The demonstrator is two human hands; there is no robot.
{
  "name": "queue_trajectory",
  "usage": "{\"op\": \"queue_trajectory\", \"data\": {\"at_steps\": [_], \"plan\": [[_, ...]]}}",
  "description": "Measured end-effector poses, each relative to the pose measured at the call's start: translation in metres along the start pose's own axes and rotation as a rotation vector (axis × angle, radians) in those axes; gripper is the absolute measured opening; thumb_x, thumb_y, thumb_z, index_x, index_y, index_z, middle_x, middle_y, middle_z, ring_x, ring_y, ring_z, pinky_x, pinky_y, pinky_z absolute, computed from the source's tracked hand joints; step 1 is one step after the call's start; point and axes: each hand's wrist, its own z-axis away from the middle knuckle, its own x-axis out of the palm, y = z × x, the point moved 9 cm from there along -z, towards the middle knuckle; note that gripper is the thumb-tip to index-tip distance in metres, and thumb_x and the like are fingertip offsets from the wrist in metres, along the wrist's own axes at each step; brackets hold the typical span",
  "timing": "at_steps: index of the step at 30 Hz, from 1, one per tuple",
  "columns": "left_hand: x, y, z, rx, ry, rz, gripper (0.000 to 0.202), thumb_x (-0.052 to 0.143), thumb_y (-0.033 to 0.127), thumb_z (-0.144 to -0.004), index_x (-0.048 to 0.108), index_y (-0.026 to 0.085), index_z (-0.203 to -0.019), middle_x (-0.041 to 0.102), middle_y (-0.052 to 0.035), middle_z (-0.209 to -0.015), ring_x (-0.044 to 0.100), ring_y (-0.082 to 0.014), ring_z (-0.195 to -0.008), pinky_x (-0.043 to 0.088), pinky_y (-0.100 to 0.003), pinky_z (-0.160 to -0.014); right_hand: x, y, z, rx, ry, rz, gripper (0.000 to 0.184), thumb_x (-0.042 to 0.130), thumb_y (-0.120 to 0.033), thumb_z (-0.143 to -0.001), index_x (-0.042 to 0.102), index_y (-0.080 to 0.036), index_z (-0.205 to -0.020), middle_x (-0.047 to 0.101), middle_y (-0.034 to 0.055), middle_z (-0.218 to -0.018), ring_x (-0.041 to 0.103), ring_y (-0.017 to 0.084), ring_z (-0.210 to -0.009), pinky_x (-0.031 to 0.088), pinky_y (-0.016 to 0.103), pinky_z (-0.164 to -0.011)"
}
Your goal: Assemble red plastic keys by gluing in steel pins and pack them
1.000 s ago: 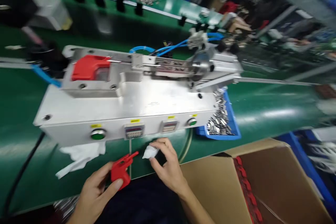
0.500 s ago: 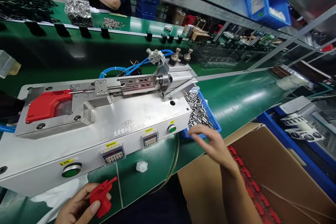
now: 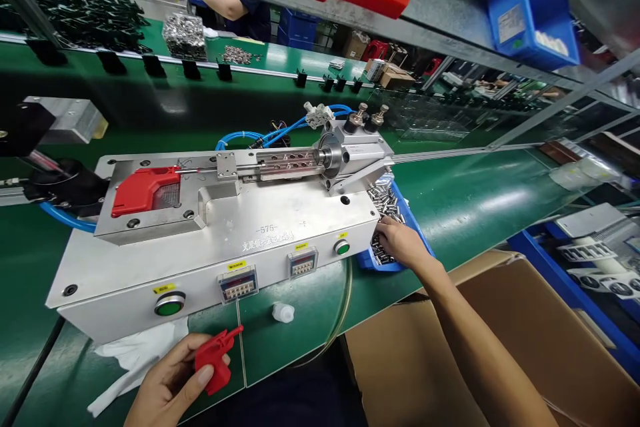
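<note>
My left hand (image 3: 167,383) grips a small red plastic part (image 3: 215,359) near the table's front edge. My right hand (image 3: 400,242) reaches into a blue tray (image 3: 423,240) of small metal pins (image 3: 384,203) to the right of the silver press machine (image 3: 225,233), fingers curled among the pins; whether they hold one is hidden. Another red plastic part (image 3: 141,190) sits in the machine's fixture at the left. A small white bottle (image 3: 283,312) lies on the green mat in front of the machine.
A white cloth (image 3: 133,360) lies under the machine's front left. An open cardboard box (image 3: 500,347) stands at the right front. Blue air hoses (image 3: 260,137) run behind the machine. Another person's arm (image 3: 227,7) works at the far bench. Red and blue bins (image 3: 530,13) hang overhead.
My right hand let go of the white bottle, swung right and dropped into the blue pin tray. My left hand kept the red part. The view lifted and steadied.
</note>
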Motion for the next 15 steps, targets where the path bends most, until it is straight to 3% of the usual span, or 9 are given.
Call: {"op": "queue_trajectory", "data": {"at_steps": [5,8,12,15], "plan": [[0.001,0.0,-0.001,-0.01,-0.047,0.02,0.058,0.083,0.076,-0.078,0.076,0.021,-0.095,0.079,-0.0081,-0.09,0.073,-0.0255,-0.082,0.063,-0.029,-0.073,-0.001,0.006,-0.026,-0.006,-0.033,-0.002,0.022,0.064,-0.004,-0.083,0.077,-0.017,-0.095,0.078,0.0149,-0.103,0.074,0.028,-0.101,0.053,0.031,-0.083],[0.002,0.001,-0.001,0.008,-0.065,0.048,0.057,0.084,0.074,-0.079,0.076,0.021,-0.096,0.08,-0.0081,-0.092,0.074,-0.0251,-0.083,0.062,-0.03,-0.076,-0.009,0.005,-0.035,-0.017,0.013,-0.053,0.016,0.067,-0.005,-0.078,0.075,-0.017,-0.086,0.077,0.0154,-0.098,0.073,0.029,-0.101,0.054,0.033,-0.087],[0.004,-0.001,-0.002,0.057,-0.08,0.089,0.052,0.08,0.072,-0.084,0.076,0.022,-0.1,0.078,-0.0056,-0.09,0.074,-0.0247,-0.086,0.061,-0.028,-0.079,-0.024,0.003,-0.016,-0.009,0.163,-0.147,0.007,0.063,-0.016,-0.083,0.065,-0.02,-0.078,0.075,0.0107,-0.091,0.072,0.025,-0.091,0.055,0.031,-0.082],[0.004,-0.003,-0.004,0.086,-0.12,0.069,0.045,0.077,0.066,-0.09,0.076,0.022,-0.103,0.077,-0.0043,-0.091,0.073,-0.023,-0.086,0.058,-0.026,-0.08,-0.032,0.013,0.006,0.05,0.312,-0.255,0.023,0.047,-0.028,-0.094,0.055,-0.024,-0.073,0.066,0.0058,-0.072,0.066,0.021,-0.07,0.055,0.031,-0.069]]}}
